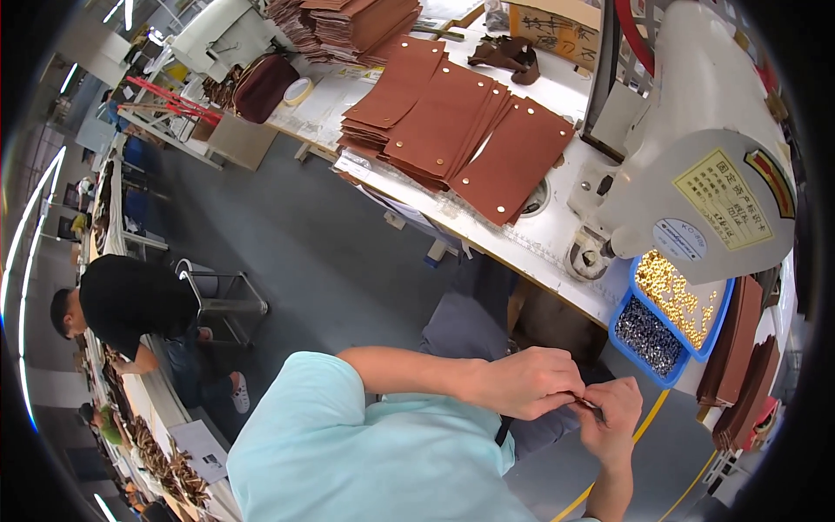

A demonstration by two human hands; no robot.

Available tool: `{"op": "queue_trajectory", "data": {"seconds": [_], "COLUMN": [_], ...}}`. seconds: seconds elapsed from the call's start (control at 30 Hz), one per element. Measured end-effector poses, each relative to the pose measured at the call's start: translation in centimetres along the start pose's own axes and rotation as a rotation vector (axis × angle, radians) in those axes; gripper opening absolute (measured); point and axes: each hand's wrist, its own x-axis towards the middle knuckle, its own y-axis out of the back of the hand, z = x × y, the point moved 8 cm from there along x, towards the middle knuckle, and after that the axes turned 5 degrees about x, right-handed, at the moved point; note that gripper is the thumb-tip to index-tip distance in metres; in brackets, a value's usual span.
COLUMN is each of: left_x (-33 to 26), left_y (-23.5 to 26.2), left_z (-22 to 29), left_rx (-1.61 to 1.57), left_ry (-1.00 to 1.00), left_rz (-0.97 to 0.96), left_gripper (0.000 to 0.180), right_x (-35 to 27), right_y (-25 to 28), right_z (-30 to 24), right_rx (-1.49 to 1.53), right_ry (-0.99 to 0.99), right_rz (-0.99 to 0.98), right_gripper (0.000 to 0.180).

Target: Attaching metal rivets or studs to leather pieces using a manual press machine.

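Note:
My left hand (531, 381) and my right hand (613, 418) meet low in front of my lap, just below the table edge. Together they pinch a small dark brown piece (588, 403) between the fingertips; most of it is hidden by my fingers. Straight above the hands stand two blue trays, one with gold-coloured rivets (671, 296), one with silver-coloured ones (648, 335). A white riveting machine (696, 165) rises behind the trays. Fanned stacks of brown leather panels (461, 130) lie on the white worktable (522, 239) to the left of the machine.
More brown panels are piled at the table's far end (348, 26), and dark pieces stand stacked at the right (735, 348). A person in a black shirt (130, 300) sits at another bench on the left, beside a metal stool (222, 296). Grey floor lies between.

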Motion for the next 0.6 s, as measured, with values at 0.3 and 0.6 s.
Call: {"op": "queue_trajectory", "data": {"seconds": [0.3,0.6], "left_x": [0.6,0.2], "left_y": [-0.7,-0.5], "left_z": [-0.6,-0.8], "left_rx": [0.317,0.335], "left_ry": [-0.007,0.035], "left_rz": [-0.054,-0.048], "left_gripper": [0.036,0.032], "right_x": [0.5,0.4], "right_y": [-0.1,-1.1], "right_z": [-1.1,-0.7], "right_rx": [-0.121,-0.079], "right_ry": [0.126,0.170], "right_rz": [0.082,0.085], "right_gripper": [0.025,0.023]}}
